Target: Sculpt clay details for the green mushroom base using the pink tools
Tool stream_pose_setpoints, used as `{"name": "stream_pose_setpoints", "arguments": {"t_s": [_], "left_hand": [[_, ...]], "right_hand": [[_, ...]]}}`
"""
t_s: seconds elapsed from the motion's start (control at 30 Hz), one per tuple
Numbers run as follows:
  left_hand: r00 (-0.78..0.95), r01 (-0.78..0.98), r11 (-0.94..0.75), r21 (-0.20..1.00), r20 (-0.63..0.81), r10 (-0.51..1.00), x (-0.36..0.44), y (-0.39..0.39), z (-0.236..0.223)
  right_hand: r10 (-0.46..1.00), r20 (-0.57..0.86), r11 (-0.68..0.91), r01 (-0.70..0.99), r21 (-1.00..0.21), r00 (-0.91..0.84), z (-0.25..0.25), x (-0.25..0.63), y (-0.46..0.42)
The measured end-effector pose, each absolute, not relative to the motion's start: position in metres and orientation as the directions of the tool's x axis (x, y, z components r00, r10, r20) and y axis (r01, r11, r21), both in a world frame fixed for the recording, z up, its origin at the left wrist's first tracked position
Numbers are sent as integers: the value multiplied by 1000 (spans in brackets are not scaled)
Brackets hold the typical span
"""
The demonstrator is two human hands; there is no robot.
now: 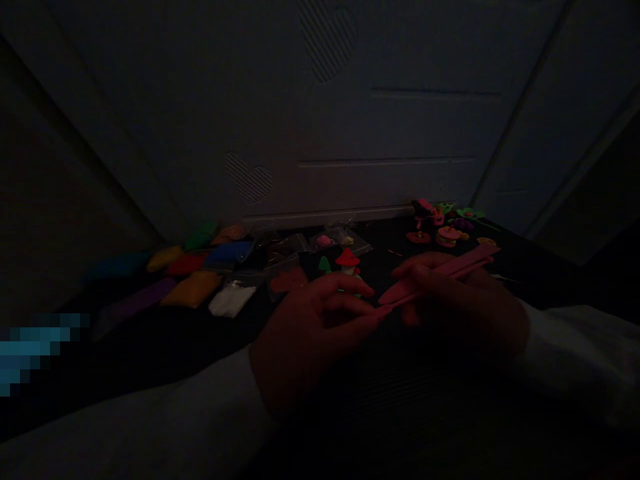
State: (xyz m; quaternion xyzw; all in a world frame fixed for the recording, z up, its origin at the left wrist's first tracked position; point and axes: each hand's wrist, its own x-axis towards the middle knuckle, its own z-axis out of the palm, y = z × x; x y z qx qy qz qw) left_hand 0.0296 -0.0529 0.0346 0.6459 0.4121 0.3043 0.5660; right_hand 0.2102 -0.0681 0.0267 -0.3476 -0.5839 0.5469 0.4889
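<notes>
The scene is very dark. Pink plastic clay tools (457, 265), seemingly two lying side by side, are gripped in my right hand (450, 300) and slant down to the left. My left hand (325, 327) reaches in from the left with its thumb and fingertips pinched at the thin tip of the lower tool. Whether a bit of clay sits in that pinch is too dark to make out. Just behind my left fingers stands a small clay mushroom house (348, 260) with a red cap, and beside it a green clay cone (325, 265).
Bags of coloured clay lie at the left, among them orange (193, 289), white (233, 300), blue (227, 251) and purple (143, 299). Small clear bags (325, 241) lie at the back. Finished clay figures (447, 235) crowd the back right, against a pale panel (400, 127) with heart patterns.
</notes>
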Motion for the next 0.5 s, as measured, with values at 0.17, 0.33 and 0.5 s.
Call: {"name": "stream_pose_setpoints", "arguments": {"t_s": [0.17, 0.33, 0.5], "left_hand": [[465, 242, -42, 969, -78, 882, 30, -55, 36], [455, 278, -109, 954, -31, 890, 29, -54, 35], [502, 280, -104, 954, -53, 863, 27, -54, 35]], "right_hand": [[946, 158, 144, -68, -987, -282, 23, 208, -69], [938, 166, 149, -79, -986, -305, 24, 207, -72], [934, 193, 209, 21, -978, -299, 31, 208, -78]]}}
